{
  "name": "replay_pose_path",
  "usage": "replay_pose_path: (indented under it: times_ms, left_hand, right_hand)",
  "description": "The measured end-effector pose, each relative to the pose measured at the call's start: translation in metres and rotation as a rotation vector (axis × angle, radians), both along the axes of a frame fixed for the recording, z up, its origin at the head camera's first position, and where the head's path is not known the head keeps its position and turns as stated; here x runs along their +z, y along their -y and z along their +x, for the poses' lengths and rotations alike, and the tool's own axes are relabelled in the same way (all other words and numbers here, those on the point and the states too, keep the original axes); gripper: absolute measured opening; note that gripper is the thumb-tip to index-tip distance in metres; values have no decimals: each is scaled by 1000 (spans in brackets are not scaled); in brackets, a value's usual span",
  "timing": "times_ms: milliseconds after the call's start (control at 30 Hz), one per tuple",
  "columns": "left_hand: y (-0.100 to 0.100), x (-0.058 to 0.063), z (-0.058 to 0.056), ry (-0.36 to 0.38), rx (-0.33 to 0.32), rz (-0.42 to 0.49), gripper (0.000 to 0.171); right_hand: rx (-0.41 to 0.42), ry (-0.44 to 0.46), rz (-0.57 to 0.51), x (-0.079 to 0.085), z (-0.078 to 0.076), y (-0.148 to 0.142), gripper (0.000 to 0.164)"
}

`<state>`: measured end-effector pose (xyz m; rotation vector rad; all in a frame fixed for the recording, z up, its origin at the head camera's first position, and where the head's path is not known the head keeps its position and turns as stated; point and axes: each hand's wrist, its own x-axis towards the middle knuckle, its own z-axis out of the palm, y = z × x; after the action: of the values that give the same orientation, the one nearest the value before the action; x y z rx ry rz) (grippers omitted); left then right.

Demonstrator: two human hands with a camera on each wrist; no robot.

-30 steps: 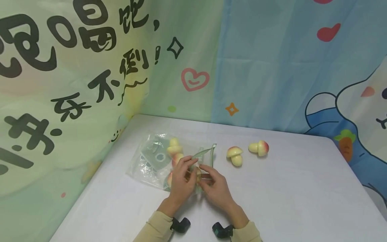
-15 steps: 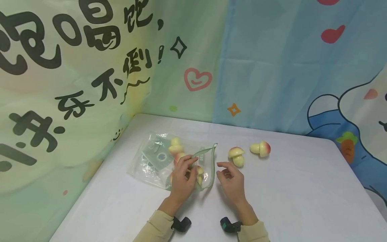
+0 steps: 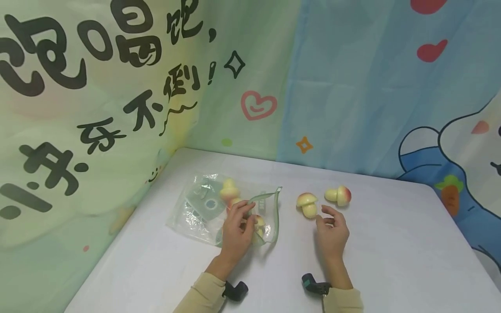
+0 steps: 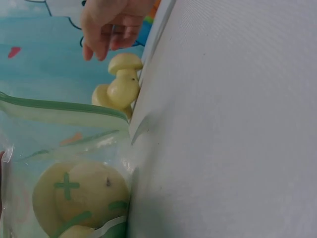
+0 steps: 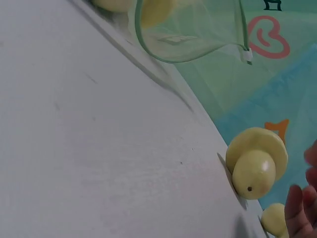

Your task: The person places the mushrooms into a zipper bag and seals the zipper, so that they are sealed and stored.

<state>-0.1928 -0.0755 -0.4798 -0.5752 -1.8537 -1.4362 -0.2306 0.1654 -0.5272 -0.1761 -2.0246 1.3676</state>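
Observation:
In the head view my left hand (image 3: pixel 236 228) pinches the open mouth edge of a clear zip bag (image 3: pixel 201 202) with green trim. Several toy mushrooms (image 3: pixel 229 190) lie inside it, some partly behind that hand. To the right, my right hand (image 3: pixel 332 232) holds nothing, its fingers loosely bent just in front of a cream mushroom with a reddish cap (image 3: pixel 308 205). Another such mushroom (image 3: pixel 339 196) lies on its side behind. The right wrist view shows the nearer mushroom (image 5: pixel 255 166) beside my right fingertips (image 5: pixel 295 208), apart from them. My left fingers are mostly out of the left wrist view.
A white table (image 3: pixel 391 243) carries everything. Printed cloth backdrops (image 3: pixel 344 95) rise along its left and back edges. The bag's zip slider (image 3: pixel 279 189) sticks up at its far right corner. Black wrist cameras (image 3: pixel 236 290) sit on both wrists.
My right hand has withdrawn from the bag's mouth and moved right to the loose mushrooms. A mushroom now shows inside near the opening. My left hand keeps its hold on the bag.

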Motion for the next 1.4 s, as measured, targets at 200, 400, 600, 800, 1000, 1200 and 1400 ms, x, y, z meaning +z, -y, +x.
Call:
replay_pose_path:
  times_ms: [200,400,600,800,1000,1200,1400]
  left_hand:
    - [0,10,5,2,1,5,32]
    - [-2,8,6,3,4,-4,31]
    - [-3,6,5,4,19,-23,32]
    - [-3,7,5,3,17,-25,33]
    - [-3,5,6,3,12,-15,33]
    - [-3,5,6,-7,13,-16,33]
    - [-1,6,4,-12,21,-21,31]
  right_hand:
    - [-54,35,38,-3,-5,-3,47]
    - [49,183,103,-8,-9,-1,67]
    - [205,202,121,-9,-12,-1,85]
    - [256,193,160,-9,-21,-1,82]
    - [226,244,258,-8,-33,-3,79]
    - [229,336,244,-5,-35,-4,77]
    - [252,393,212,0,-26,0,76]
